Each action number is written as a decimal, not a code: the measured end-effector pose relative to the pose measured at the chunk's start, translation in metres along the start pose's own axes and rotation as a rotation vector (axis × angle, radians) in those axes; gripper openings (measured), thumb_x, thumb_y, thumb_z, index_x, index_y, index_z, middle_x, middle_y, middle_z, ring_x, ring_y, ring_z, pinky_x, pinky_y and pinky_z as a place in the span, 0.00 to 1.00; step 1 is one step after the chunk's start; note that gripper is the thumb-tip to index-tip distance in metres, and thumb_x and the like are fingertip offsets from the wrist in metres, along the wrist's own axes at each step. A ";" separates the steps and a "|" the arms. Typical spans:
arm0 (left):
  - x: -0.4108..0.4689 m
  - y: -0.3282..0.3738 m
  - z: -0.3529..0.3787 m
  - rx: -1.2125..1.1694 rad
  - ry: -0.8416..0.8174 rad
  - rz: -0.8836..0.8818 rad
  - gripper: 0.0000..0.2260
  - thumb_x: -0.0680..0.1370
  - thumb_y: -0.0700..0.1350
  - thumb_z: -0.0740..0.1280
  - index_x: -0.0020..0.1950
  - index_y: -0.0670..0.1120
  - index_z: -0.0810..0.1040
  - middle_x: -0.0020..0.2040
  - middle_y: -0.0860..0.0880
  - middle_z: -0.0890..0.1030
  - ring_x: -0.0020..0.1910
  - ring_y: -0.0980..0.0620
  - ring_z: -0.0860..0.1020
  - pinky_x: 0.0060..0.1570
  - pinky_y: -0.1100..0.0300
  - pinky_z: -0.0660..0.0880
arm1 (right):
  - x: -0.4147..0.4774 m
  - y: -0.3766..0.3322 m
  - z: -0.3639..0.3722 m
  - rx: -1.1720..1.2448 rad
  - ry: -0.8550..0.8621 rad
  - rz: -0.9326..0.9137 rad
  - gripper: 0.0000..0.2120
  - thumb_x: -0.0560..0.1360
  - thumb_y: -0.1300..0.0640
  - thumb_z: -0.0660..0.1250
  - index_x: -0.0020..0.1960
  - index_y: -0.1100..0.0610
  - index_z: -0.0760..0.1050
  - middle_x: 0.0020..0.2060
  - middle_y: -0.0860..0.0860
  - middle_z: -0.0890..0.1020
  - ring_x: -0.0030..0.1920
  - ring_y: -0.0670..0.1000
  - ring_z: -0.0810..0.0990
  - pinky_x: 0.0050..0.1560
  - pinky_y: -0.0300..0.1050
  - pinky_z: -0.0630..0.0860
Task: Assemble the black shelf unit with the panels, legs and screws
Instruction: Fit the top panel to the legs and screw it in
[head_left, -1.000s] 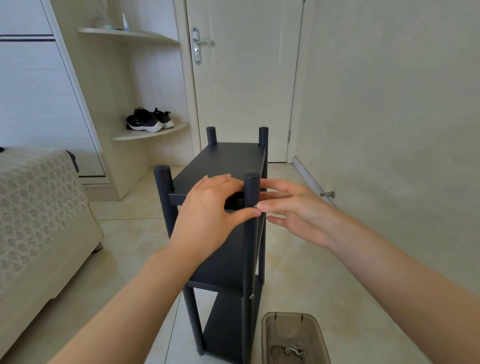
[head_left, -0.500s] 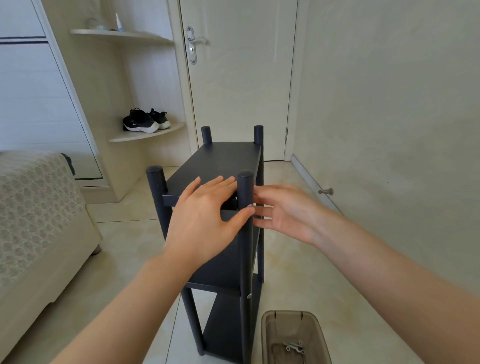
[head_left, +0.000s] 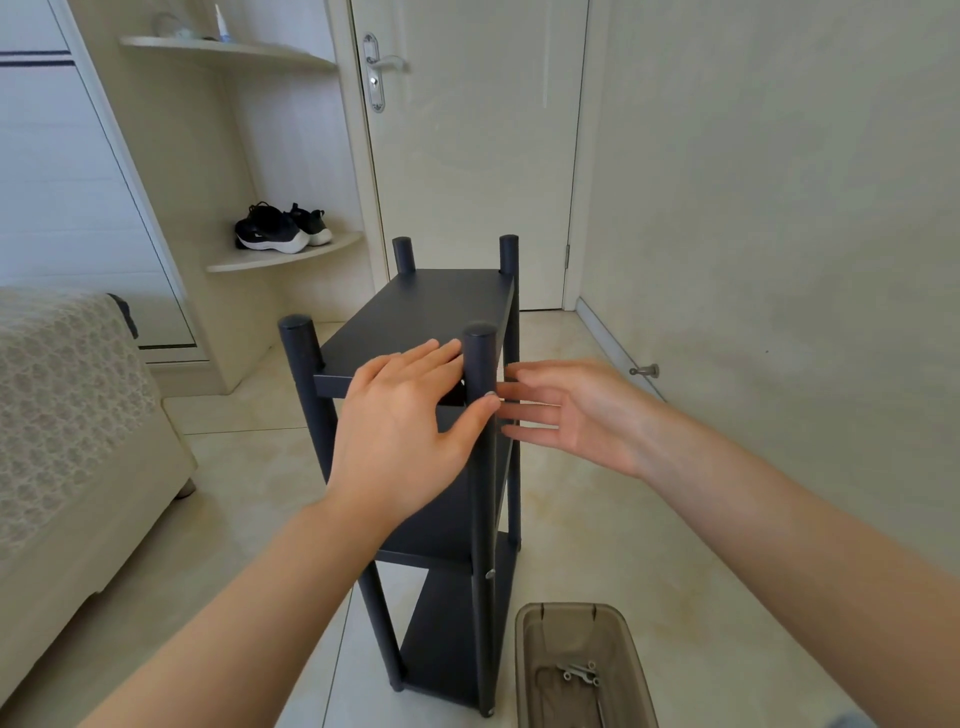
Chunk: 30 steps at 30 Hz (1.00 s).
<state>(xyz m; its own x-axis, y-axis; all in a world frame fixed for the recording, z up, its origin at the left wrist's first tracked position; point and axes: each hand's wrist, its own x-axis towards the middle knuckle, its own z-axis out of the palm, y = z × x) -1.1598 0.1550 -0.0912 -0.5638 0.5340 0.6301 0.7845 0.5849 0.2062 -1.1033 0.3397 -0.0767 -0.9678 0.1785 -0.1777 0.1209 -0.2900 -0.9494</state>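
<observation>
The black shelf unit stands upright on the floor with three panels and four round legs. My left hand lies flat over the top panel's near right corner, fingers straight, and its thumb tip touches the near right leg just below a silver screw head. My right hand is on the other side of that leg, palm facing left, with straight fingers whose tips reach the leg. Neither hand holds anything. A second screw head shows lower on the same leg.
A brown translucent tray with a few loose screws sits on the floor at the unit's right. A bed is on the left. A door, a corner shelf with shoes and a wall doorstop lie beyond.
My right hand's fingers have straightened and spread beside the leg. My left hand has flattened on the corner. The view has tilted slightly.
</observation>
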 end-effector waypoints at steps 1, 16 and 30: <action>0.000 0.000 0.000 0.004 -0.001 -0.001 0.27 0.78 0.64 0.55 0.65 0.50 0.81 0.65 0.53 0.80 0.71 0.52 0.73 0.69 0.51 0.66 | 0.000 0.002 -0.005 -0.017 0.009 0.008 0.14 0.78 0.63 0.66 0.64 0.62 0.73 0.51 0.58 0.85 0.52 0.57 0.85 0.59 0.56 0.78; 0.001 -0.003 0.008 0.015 0.044 0.033 0.24 0.79 0.63 0.56 0.63 0.50 0.81 0.66 0.53 0.80 0.71 0.52 0.72 0.69 0.52 0.61 | 0.017 0.104 -0.085 -0.663 0.121 0.369 0.10 0.80 0.57 0.66 0.58 0.61 0.76 0.51 0.56 0.84 0.50 0.55 0.84 0.53 0.50 0.82; 0.005 0.004 0.020 0.012 0.124 0.066 0.19 0.82 0.60 0.58 0.57 0.50 0.82 0.56 0.56 0.82 0.64 0.53 0.76 0.67 0.49 0.66 | 0.038 0.309 -0.132 -1.203 0.014 0.539 0.06 0.77 0.59 0.64 0.50 0.59 0.78 0.47 0.55 0.82 0.50 0.54 0.81 0.42 0.40 0.72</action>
<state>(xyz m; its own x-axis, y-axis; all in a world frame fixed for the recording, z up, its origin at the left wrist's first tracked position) -1.1645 0.1718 -0.1021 -0.4740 0.4928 0.7298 0.8152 0.5588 0.1522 -1.0734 0.3806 -0.4103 -0.7352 0.3164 -0.5995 0.6151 0.6832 -0.3937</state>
